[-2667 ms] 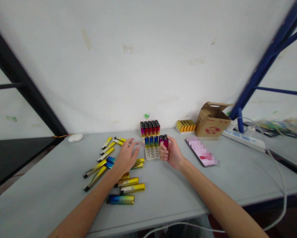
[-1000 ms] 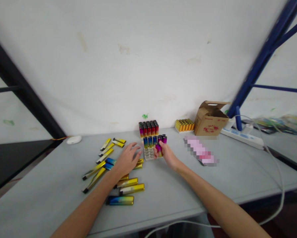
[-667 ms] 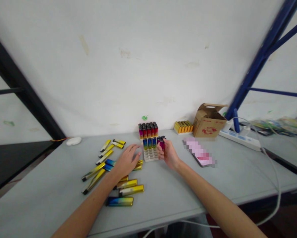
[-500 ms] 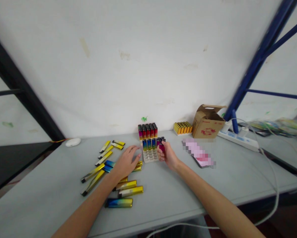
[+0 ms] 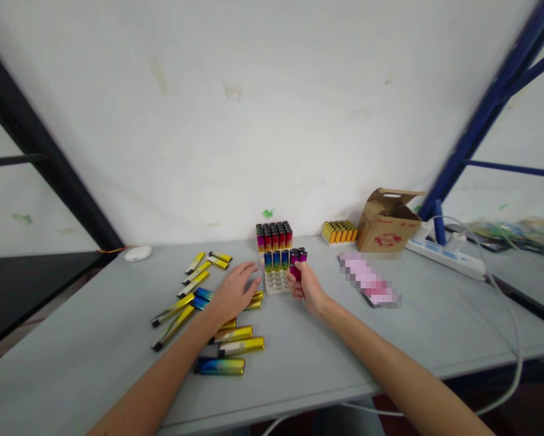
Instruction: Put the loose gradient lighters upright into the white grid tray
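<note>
Resting near the wall at the left of the surface [image 5: 94, 327], a white case [image 5: 138, 253] sits apart from the loose yellow lighters [image 5: 193, 284], which lie scattered and undisturbed. The left hand [image 5: 236, 292] is among them, fingers loosely spread and nothing visible in its grasp; it has hardly moved, and its fingertips are close to the tray's edge, though contact cannot be judged. Behind stands a dense block of red lighters [image 5: 274, 240]. In front of it, the pale tray [image 5: 276, 282] carries upright blue lighters [image 5: 276, 260] in its rear part, with bare cells nearer the person. The real change is at its right end: a second ago the purple lighter [image 5: 294, 264] was lower, over the nearer cells, and now it stands higher and upright, beside the blue ones, pinched by the right hand [image 5: 307, 287]. That seems to leave the piece still under control rather than released; whether its base is seated is hidden. Further right are a yellow block of lighters [image 5: 340, 231], a phone [image 5: 369, 278] and an open carton [image 5: 385, 224]
</note>
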Available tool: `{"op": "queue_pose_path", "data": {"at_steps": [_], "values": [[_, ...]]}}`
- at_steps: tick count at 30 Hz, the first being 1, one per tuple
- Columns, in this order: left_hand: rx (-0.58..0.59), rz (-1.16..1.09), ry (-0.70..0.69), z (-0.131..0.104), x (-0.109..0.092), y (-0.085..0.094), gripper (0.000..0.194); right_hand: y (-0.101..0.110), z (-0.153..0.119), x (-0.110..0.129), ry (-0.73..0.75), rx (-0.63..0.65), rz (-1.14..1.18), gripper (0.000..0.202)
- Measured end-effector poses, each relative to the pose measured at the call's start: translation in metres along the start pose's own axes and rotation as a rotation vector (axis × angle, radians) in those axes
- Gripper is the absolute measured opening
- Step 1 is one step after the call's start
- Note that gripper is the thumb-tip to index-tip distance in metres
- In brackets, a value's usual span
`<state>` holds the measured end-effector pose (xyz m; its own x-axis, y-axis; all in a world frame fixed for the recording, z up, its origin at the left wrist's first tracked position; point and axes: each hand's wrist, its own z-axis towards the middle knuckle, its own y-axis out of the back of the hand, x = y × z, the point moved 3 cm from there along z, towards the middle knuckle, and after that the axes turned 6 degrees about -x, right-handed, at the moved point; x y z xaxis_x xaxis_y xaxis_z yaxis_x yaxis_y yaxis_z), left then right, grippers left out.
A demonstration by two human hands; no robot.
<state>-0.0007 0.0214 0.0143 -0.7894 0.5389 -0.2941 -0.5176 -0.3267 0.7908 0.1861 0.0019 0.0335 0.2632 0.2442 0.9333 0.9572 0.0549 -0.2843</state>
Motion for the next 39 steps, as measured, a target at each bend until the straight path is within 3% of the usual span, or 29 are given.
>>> {"op": "queue_pose_path", "data": {"at_steps": [5,21,23,26,34,39], "values": [[-0.013,0.008,-0.032,0.001,0.001,0.001,0.041,0.002,0.002,-0.001,0.001,-0.041,0.077,0.032],[0.03,0.024,-0.003,0.0,0.003,-0.001,0.042,0.005,0.003,0.014,0.139,0.213,0.208,0.036],[0.03,0.018,-0.004,-0.001,0.001,0.0,0.042,0.006,0.003,0.017,0.203,0.249,0.194,0.033],[0.013,0.009,-0.017,-0.001,-0.001,0.001,0.04,0.011,0.005,0.023,0.321,0.202,0.092,0.026],[0.013,0.022,-0.031,-0.001,-0.001,0.0,0.037,0.023,-0.005,0.044,0.849,0.029,-0.431,0.021],[0.004,-0.016,-0.011,0.001,-0.005,0.003,0.039,0.028,-0.003,0.043,1.014,-0.014,-0.69,0.016]]}}
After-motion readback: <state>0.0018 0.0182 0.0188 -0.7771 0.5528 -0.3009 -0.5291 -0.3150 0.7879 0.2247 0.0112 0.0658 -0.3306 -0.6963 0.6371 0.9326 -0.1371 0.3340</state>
